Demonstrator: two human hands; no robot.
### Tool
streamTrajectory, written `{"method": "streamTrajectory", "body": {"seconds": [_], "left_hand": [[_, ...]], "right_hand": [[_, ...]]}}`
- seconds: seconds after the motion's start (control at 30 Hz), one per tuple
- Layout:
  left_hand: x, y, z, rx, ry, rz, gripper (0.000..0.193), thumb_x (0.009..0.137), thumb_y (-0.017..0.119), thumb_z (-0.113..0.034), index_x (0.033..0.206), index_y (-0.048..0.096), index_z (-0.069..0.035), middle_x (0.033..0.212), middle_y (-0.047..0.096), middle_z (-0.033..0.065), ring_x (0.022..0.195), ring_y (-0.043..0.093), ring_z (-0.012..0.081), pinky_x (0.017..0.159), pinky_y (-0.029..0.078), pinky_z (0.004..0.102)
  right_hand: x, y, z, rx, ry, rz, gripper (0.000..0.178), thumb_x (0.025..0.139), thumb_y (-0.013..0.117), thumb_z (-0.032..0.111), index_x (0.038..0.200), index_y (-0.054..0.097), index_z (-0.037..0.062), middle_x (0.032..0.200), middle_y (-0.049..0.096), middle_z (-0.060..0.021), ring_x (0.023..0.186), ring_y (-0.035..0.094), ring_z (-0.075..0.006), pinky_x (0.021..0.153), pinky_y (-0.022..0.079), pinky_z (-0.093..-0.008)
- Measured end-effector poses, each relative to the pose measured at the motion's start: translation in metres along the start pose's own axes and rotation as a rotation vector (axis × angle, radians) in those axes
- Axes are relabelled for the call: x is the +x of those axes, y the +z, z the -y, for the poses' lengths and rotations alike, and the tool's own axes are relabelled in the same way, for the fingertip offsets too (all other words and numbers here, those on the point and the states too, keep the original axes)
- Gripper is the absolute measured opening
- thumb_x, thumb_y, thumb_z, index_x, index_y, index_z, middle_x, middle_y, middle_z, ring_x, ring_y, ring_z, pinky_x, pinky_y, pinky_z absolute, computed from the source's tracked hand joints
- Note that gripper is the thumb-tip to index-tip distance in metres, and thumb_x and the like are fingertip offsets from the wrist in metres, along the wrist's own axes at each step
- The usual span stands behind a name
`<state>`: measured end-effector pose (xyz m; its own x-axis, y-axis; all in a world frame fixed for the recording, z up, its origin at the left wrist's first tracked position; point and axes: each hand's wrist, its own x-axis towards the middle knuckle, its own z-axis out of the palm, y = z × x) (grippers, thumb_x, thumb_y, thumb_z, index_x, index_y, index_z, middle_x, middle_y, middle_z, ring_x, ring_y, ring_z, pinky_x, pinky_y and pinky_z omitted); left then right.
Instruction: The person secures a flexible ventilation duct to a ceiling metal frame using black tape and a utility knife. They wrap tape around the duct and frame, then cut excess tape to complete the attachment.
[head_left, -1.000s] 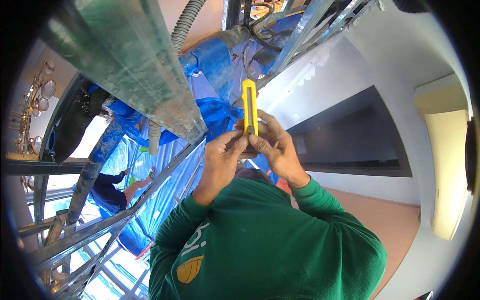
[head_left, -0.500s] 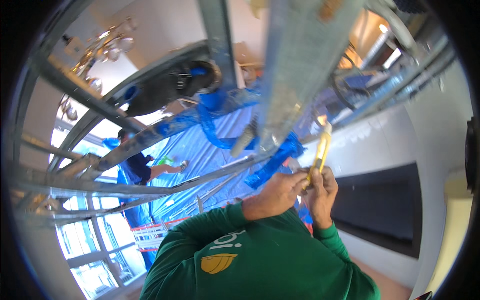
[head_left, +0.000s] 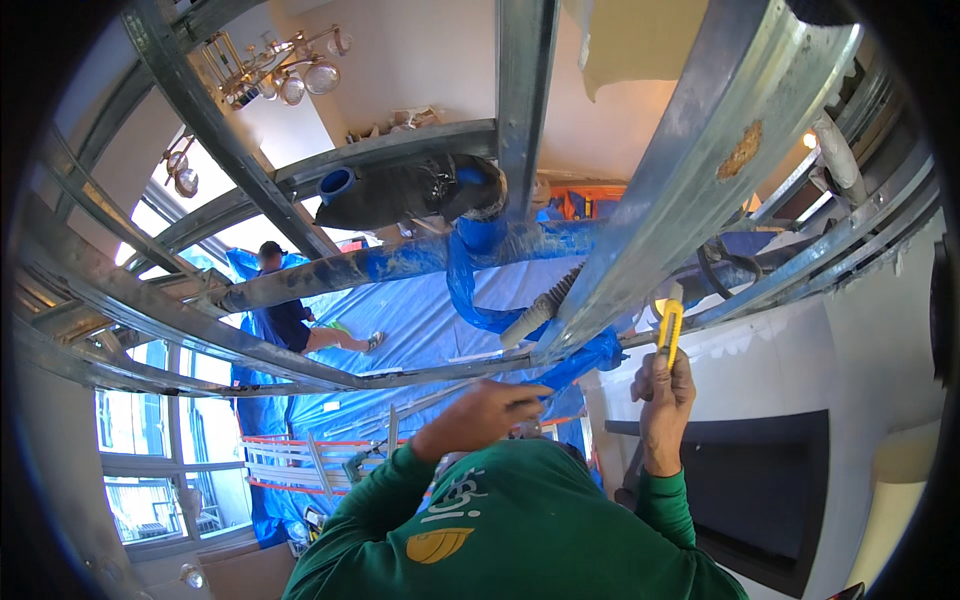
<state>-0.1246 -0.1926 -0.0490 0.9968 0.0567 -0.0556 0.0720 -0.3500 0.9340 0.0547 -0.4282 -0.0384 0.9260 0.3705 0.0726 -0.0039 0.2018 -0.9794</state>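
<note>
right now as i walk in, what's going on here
Someone wearing a green sweatshirt has a yellow utility knife in the right-hand grip. The left-hand grip is away from the knife, near some blue plastic; whether it holds anything is unclear. Metal framing is close by, and another person is beyond it by a blue tarp.

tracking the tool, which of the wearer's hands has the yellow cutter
The right hand, on the picture's right: it grips the yellow cutter upright. The left hand, nearer the picture's middle, is apart from the cutter.
</note>
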Motion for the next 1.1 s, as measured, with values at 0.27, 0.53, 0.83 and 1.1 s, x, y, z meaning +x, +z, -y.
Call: {"method": "streamTrajectory", "body": {"seconds": [0.27,0.53,0.83,1.1], "left_hand": [[-0.029,-0.088,-0.108,0.451,0.146,-0.821,0.023,0.102,0.078,-0.007,0.124,0.082,-0.001,0.093,0.079,0.0155,0.075,0.075,0.0225,0.066,0.056,0.0381],[0.089,-0.189,-0.156,1.132,0.379,-0.552,0.03,0.098,0.078,-0.014,0.125,0.081,-0.003,0.126,0.077,0.0173,0.11,0.07,0.039,0.104,0.055,0.0503],[0.108,-0.218,-0.152,1.231,0.289,-0.381,0.015,0.092,0.075,-0.012,0.102,0.084,-0.004,0.107,0.08,0.0157,0.105,0.075,0.039,0.102,0.057,0.0505],[0.099,-0.215,-0.15,1.222,0.311,-0.474,0.016,0.093,0.073,-0.013,0.101,0.084,-0.005,0.104,0.08,0.0137,0.101,0.076,0.037,0.1,0.058,0.0501]], "right_hand": [[0.031,0.009,0.011,-0.011,0.007,0.141,0.028,0.118,0.062,0.033,0.119,0.065,0.0056,0.079,0.051,0.0036,0.064,0.044,-0.004,0.055,0.037,-0.0235],[0.066,0.049,0.026,0.035,-0.079,0.403,0.044,0.117,0.062,0.025,0.155,0.054,0.0036,0.093,0.063,-0.0021,0.066,0.055,-0.008,0.054,0.045,-0.024],[0.085,0.07,0.018,0.064,-0.036,0.558,0.035,0.118,0.062,0.031,0.138,0.062,0.0015,0.078,0.057,0.0001,0.052,0.049,-0.0065,0.044,0.036,-0.0249],[0.105,0.1,0.05,-0.031,-0.097,0.589,0.025,0.116,0.057,0.017,0.133,0.064,0.0008,0.077,0.068,-0.0044,0.05,0.055,-0.0109,0.045,0.039,-0.0269]]}}
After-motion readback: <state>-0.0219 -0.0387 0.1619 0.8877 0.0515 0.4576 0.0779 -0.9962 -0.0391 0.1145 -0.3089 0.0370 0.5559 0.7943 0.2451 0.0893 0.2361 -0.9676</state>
